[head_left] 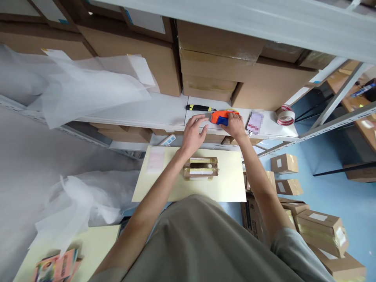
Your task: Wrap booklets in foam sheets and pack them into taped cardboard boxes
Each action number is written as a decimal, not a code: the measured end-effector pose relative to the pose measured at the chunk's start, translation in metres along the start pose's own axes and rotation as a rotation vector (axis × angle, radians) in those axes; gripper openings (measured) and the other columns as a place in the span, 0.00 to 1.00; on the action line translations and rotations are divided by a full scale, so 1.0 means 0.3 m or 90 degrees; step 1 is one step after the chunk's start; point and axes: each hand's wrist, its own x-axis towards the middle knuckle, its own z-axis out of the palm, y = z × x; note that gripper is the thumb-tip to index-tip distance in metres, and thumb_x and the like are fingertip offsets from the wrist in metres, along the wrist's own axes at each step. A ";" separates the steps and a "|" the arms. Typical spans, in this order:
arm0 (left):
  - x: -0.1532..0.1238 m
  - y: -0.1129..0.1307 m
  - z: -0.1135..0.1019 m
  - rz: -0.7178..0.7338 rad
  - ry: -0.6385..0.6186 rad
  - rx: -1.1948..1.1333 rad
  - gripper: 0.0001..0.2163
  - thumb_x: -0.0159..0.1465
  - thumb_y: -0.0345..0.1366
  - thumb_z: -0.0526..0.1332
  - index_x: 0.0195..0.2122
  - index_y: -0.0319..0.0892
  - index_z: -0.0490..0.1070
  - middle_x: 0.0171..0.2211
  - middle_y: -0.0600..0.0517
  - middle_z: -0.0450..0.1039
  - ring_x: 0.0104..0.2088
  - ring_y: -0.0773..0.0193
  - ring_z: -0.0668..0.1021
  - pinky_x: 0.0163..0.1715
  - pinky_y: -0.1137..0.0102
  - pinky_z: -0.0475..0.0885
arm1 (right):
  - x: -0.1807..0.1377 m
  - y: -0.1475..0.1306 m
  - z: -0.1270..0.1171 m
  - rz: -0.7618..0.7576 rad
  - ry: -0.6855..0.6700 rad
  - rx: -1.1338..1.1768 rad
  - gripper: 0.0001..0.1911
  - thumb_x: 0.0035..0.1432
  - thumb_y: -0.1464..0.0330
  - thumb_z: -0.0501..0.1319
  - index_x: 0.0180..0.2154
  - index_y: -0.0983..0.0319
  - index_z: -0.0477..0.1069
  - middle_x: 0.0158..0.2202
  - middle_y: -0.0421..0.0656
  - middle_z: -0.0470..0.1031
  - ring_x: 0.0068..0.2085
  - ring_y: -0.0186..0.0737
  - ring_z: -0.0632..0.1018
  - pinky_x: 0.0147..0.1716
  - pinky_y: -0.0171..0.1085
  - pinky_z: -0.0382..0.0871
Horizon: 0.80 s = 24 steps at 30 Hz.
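My right hand (235, 125) is closed on an orange and blue tape gun (217, 117) at the front of the white shelf. Just left of it, my left hand (194, 133) is held with fingers apart and nothing in them, near the tape gun's front end. A black and yellow utility knife (201, 107) lies behind the tape gun. Below my hands, a small taped cardboard box (201, 171) with an opening along its top rests on the pale yellow board (229, 184). What lies inside that box is hard to make out.
A phone (255, 122) and a roll of tape (285, 116) lie on the shelf's right part. Large cartons (214, 66) line the back. White wrapping sheets (96, 84) overhang at left. Several boxes (320, 227) stand at lower right; booklets (57, 266) lie at lower left.
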 end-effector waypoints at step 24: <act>-0.570 0.063 -0.131 -0.251 -0.007 -0.278 0.09 0.73 0.44 0.67 0.48 0.46 0.77 0.46 0.48 0.84 0.46 0.59 0.86 0.51 0.64 0.81 | -0.592 -0.560 -0.092 0.195 -0.172 0.729 0.36 0.60 0.39 0.72 0.54 0.57 0.71 0.52 0.50 0.84 0.52 0.51 0.83 0.58 0.49 0.79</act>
